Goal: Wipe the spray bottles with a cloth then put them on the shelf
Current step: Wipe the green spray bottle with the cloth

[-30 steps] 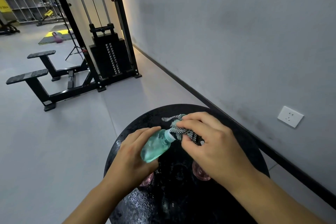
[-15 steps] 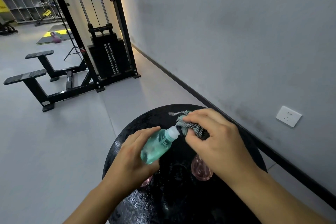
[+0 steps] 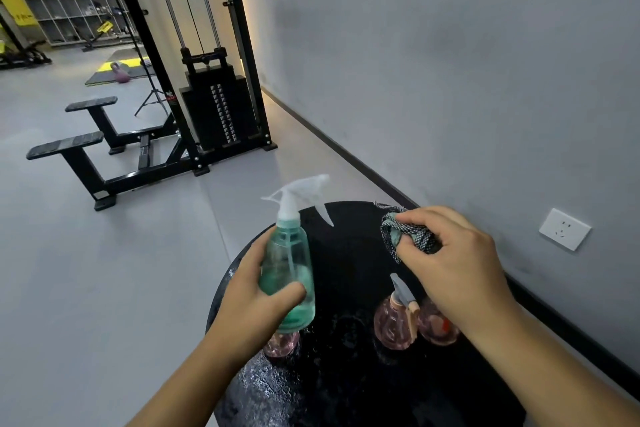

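Note:
My left hand [image 3: 256, 298] grips a green spray bottle [image 3: 289, 263] around its body and holds it upright above the round black table [image 3: 346, 374]; its white trigger head points right. My right hand [image 3: 450, 260] holds a bunched checked cloth [image 3: 403, 236] to the right of the bottle, clear of it. Two pink spray bottles [image 3: 394, 322] [image 3: 436, 322] stand side by side on the table under my right wrist. A third pink bottle [image 3: 280, 343] is partly hidden beneath the green one.
A grey wall with a white socket [image 3: 564, 229] runs along the right. A black cable weight machine [image 3: 214, 107] and its benches stand on the grey floor ahead on the left. Open cubby shelving [image 3: 69, 7] lines the far back left wall.
The green bottle went from tilted with the cloth wrapped around its nozzle to upright. My right hand pulled the cloth off to the right, uncovering the white trigger head.

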A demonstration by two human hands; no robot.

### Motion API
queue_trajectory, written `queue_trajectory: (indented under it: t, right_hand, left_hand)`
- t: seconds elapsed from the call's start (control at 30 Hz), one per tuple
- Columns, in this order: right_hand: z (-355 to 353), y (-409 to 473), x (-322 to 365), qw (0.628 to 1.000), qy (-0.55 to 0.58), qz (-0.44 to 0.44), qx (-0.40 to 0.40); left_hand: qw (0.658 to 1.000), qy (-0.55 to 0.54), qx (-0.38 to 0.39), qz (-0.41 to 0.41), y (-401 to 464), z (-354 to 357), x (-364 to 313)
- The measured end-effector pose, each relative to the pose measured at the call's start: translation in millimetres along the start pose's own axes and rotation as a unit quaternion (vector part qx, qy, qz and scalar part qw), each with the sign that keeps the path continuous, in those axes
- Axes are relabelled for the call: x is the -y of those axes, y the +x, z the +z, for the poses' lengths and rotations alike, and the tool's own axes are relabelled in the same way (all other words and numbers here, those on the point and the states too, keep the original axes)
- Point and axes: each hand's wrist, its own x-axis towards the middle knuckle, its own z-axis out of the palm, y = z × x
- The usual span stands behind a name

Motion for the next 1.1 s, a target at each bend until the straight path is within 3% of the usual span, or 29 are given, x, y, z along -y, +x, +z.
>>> queue_trajectory:
  t: [0.23,0.33,0.5,0.7,0.9,1.1]
  right_hand:
    - [5,-4,1,1.0,0.003,-0.007,0.012]
    - [6,-5,0,1.0,0.02,0.009,0.019]
    - [7,-5,0,0.999,0.02,0.007,0.031]
    - [7,-5,0,1.0,0.011,0.001,0.027]
    - [6,-7,1,0.999,0.037,0.003,0.034]
    - [5,-6,2,0.998,0.048,0.013,0.032]
  left_hand:
    - [0.99,-0.108,-0.007,-0.087,5,3,-7]
    - [0.988,-0.103,-0.007,-0.117,6,4,-7]
    - [0.986,-0.094,-0.018,-0.139,5,5,-14]
    - [0.974,-0.189,-0.023,-0.121,6,4,-19]
    - [0.948,-0.296,0.019,-0.118,4,5,-24]
    - [0.92,-0.352,0.026,-0.17,4,6,-21]
